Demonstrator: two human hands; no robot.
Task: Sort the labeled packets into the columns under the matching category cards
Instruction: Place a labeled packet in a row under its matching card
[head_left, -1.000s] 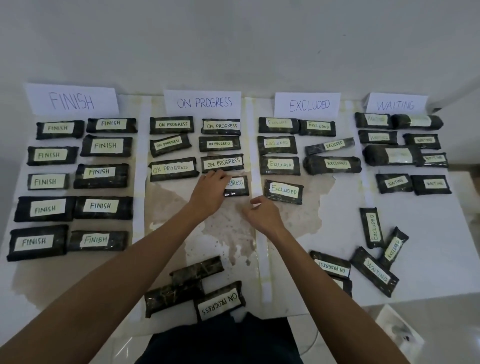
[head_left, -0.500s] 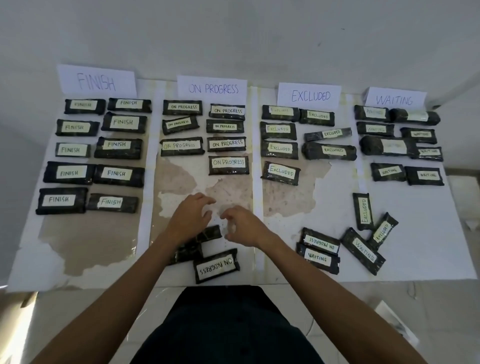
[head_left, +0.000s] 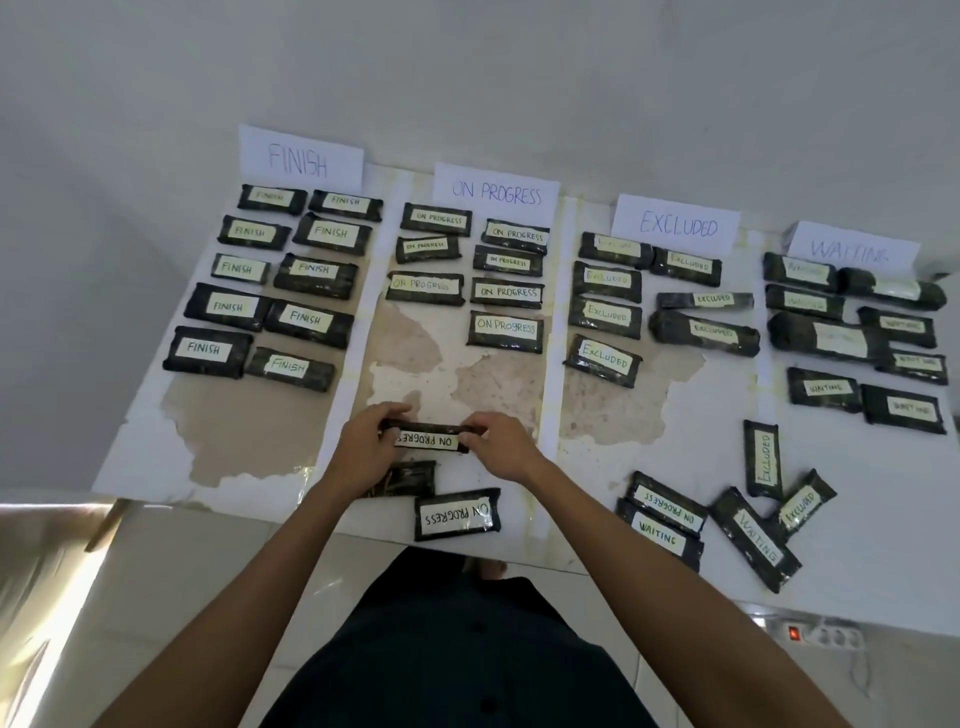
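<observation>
My left hand (head_left: 363, 447) and my right hand (head_left: 506, 449) hold a dark packet labelled ON PROGRESS (head_left: 427, 440) by its two ends, low in the ON PROGRESS column, label upside down to me. Below it lie a label-down packet (head_left: 408, 479) and another ON PROGRESS packet (head_left: 457, 514). Four white cards head the columns: FINISH (head_left: 300, 158), ON PROGRESS (head_left: 496, 192), EXCLUDED (head_left: 675, 224), WAITING (head_left: 852, 250). Sorted packets fill rows under each card. The lowest sorted ON PROGRESS packet (head_left: 505, 331) lies above my hands.
A loose heap at the front right holds an ON PROGRESS packet (head_left: 667, 504), two WAITING packets (head_left: 658, 535) (head_left: 756, 538) and two EXCLUDED packets (head_left: 762, 457) (head_left: 802, 501). The table's front edge (head_left: 218, 501) runs just below my hands. A power strip (head_left: 821, 635) lies on the floor at right.
Both hands came back from the sorted rows to the front of the table. They have picked up an ON PROGRESS packet from the front pile and hold it by both ends.
</observation>
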